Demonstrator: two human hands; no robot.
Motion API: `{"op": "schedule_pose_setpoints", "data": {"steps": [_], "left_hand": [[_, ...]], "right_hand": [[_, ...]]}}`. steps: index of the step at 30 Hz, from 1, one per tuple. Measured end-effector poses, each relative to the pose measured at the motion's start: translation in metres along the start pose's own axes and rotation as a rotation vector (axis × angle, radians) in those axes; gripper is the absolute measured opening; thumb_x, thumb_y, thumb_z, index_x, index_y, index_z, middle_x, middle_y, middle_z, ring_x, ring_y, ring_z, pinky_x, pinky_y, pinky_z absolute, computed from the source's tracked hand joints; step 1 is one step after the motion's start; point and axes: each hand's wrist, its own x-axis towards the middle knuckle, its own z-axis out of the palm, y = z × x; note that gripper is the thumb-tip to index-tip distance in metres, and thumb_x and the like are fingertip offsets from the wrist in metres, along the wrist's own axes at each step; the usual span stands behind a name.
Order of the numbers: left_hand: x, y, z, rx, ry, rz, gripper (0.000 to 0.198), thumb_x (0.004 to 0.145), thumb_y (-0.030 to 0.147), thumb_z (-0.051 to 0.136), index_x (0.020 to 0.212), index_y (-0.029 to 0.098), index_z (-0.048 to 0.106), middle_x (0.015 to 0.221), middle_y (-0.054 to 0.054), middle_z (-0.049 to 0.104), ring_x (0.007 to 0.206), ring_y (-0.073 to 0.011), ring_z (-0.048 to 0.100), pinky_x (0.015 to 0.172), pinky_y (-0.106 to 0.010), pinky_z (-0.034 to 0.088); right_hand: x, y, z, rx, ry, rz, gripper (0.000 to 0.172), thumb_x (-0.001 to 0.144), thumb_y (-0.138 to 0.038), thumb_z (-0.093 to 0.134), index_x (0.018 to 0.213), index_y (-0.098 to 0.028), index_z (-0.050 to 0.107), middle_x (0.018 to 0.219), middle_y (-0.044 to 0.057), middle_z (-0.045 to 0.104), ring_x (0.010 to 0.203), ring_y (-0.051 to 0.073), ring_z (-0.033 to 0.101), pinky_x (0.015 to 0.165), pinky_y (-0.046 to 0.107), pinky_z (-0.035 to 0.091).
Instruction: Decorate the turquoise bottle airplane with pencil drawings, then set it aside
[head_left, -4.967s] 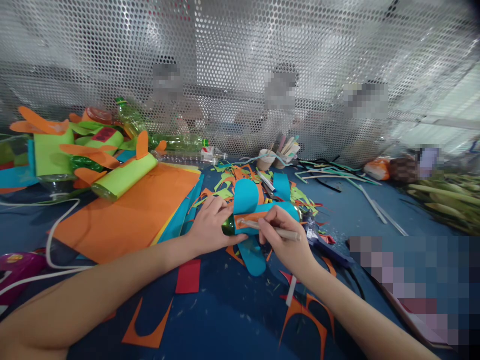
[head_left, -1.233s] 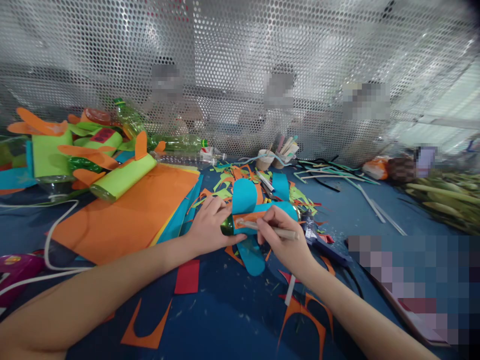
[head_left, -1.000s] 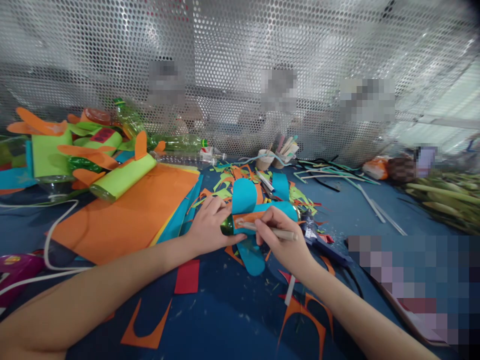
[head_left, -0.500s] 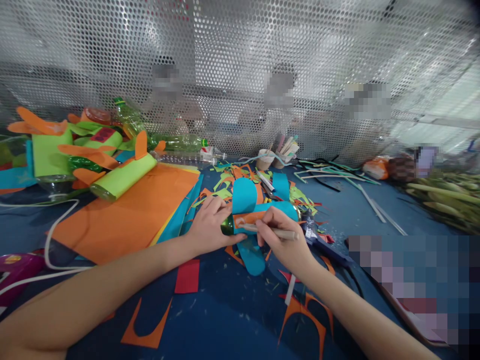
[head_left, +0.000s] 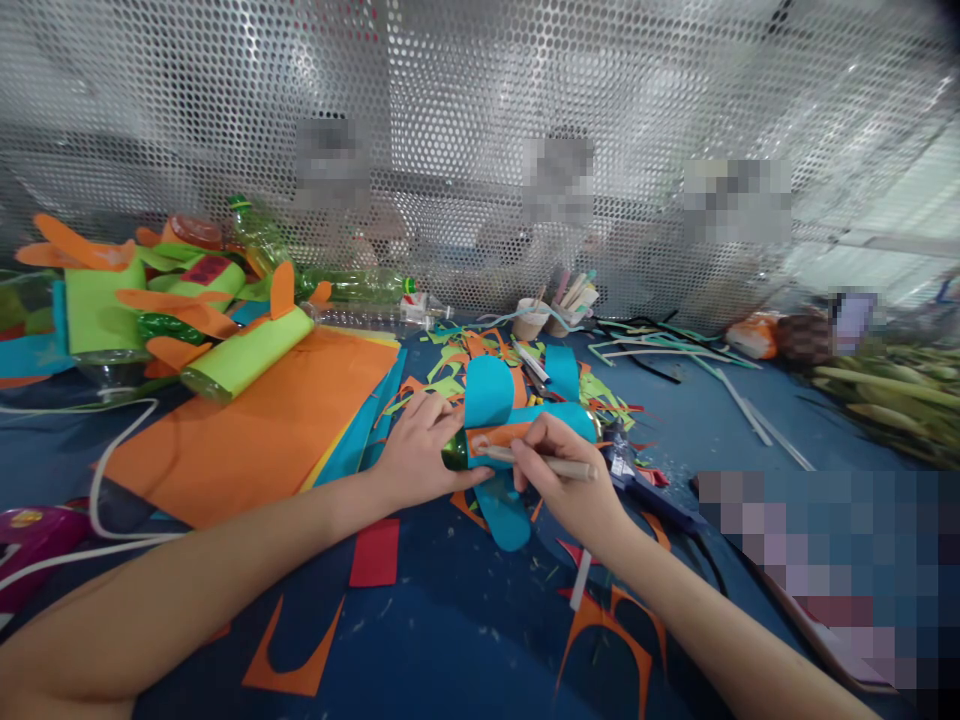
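A green plastic bottle wrapped in blue paper [head_left: 570,417], with blue paper wings and an orange strip [head_left: 496,436] on its side, lies in the middle of the blue table [head_left: 450,640]. My left hand [head_left: 417,450] is curled against the bottle's left end and steadies it. My right hand [head_left: 564,480] is closed round a beige pen [head_left: 555,464]. The pen's tip rests on the orange strip.
Orange and blue paper sheets [head_left: 255,430] lie to the left. Finished bottle planes in lime green and orange [head_left: 240,350] are piled at the far left. Paper scraps, cups of pens [head_left: 559,305], a white cable [head_left: 112,450] and a perforated metal screen [head_left: 480,130] surround the work.
Hardly anything has changed. The pen tip has made small movements over the orange strip while my left hand has stayed on the bottle.
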Motion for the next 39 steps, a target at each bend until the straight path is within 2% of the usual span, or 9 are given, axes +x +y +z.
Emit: {"op": "schedule_pose_setpoints", "data": {"steps": [16,30,39], "left_hand": [[0.001,0.000,0.000,0.018,0.023,0.023,0.051,0.070,0.063,0.065,0.088,0.015,0.063,0.078,-0.005,0.047,0.078,-0.0216,0.046,0.075,-0.040,0.046],[0.001,-0.002,0.003,0.026,0.049,0.043,0.052,0.071,0.065,0.061,0.081,0.015,0.061,0.080,-0.006,0.048,0.081,-0.0225,0.047,0.075,-0.039,0.048],[0.000,-0.004,0.009,0.055,0.101,0.065,0.052,0.071,0.065,0.060,0.082,0.015,0.060,0.077,-0.004,0.046,0.078,-0.0213,0.047,0.071,-0.038,0.049]], "right_hand": [[0.000,-0.003,-0.001,-0.029,0.002,-0.020,0.023,0.088,-0.029,0.051,0.069,-0.023,0.040,0.052,-0.004,0.055,0.047,0.010,0.049,0.047,0.023,0.039],[-0.001,0.009,-0.002,0.032,-0.010,-0.077,0.021,0.090,-0.029,0.051,0.074,-0.023,0.040,0.053,-0.006,0.053,0.047,0.010,0.048,0.050,0.024,0.040],[0.002,0.012,-0.003,-0.038,0.023,-0.125,0.024,0.089,-0.032,0.054,0.071,-0.023,0.042,0.052,-0.005,0.056,0.047,0.011,0.051,0.051,0.024,0.040]]}}
